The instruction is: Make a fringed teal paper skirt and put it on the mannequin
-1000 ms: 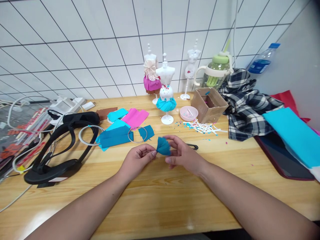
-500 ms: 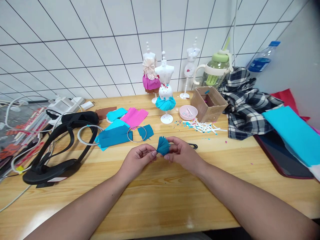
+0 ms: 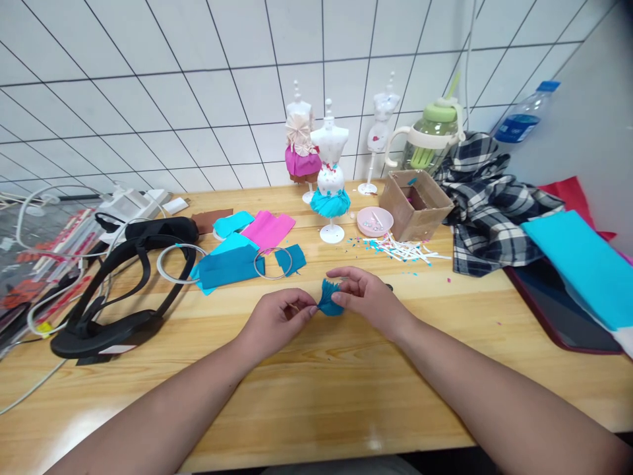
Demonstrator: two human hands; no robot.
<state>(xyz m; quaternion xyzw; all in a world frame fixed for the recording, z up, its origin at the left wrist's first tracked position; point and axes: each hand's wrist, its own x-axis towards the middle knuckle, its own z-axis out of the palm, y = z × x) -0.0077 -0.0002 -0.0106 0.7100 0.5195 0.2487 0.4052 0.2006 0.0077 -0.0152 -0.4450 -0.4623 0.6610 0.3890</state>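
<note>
Between my hands is a small fan-shaped piece of dark teal crepe paper (image 3: 328, 305), gathered at its left end and jagged along its upper edge. My left hand (image 3: 279, 320) pinches the gathered end between thumb and fingertips. With its thumb on the near face and fingers behind, my right hand (image 3: 368, 300) grips the spread side. Beyond them stands a white mini mannequin (image 3: 330, 142) wearing a turquoise crepe paper skirt (image 3: 330, 202). A small teal paper piece (image 3: 291, 259) lies partly under a thin metal ring (image 3: 262, 272).
Folded teal paper (image 3: 230, 267) and pink paper (image 3: 270, 227) lie left of centre, near a black headset (image 3: 119, 343). A pink dish (image 3: 374, 222), paper strips (image 3: 408, 251) and a cardboard box (image 3: 420, 221) stand behind right. A plaid cloth (image 3: 484, 211) is farther right.
My right thumb has shifted up onto the near face of the teal paper, and the paper has turned somewhat. The whole view has shifted slightly; objects on the table stay put.
</note>
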